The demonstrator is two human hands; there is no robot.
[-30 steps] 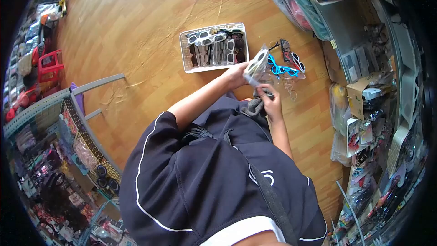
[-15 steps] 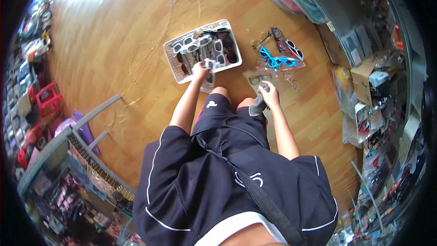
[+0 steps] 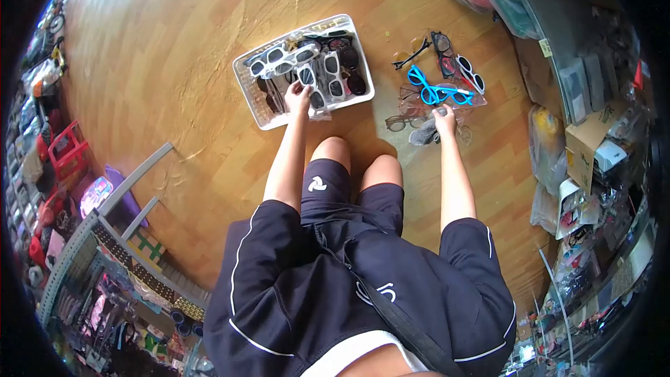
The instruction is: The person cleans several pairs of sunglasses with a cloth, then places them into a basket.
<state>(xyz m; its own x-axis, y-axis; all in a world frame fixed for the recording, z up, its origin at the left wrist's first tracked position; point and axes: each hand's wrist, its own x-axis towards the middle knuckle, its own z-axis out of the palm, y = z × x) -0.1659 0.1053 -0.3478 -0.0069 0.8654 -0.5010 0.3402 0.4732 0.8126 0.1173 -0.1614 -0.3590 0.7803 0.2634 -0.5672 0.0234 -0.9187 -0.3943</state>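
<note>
My left hand is over the near edge of a white plastic basket, its fingers pinched at the side of white-framed sunglasses that lie among others. Clear wrapping shows by that pair. Inside the basket are several more sunglasses, white-framed and dark. To the right, my right hand grips a grey cloth just above the floor. Close beyond its fingers are bright blue sunglasses on clear plastic. Thin-framed glasses lie left of the cloth.
Dark-framed glasses and white sunglasses rest on the wooden floor beyond the blue pair. Shelves with packaged goods and a cardboard box line the right. A red plastic stool and a metal rack are on the left.
The white sunglasses at my left hand have moved up from the basket's near edge into it. My right hand has carried the grey cloth right and forward, towards the blue sunglasses.
</note>
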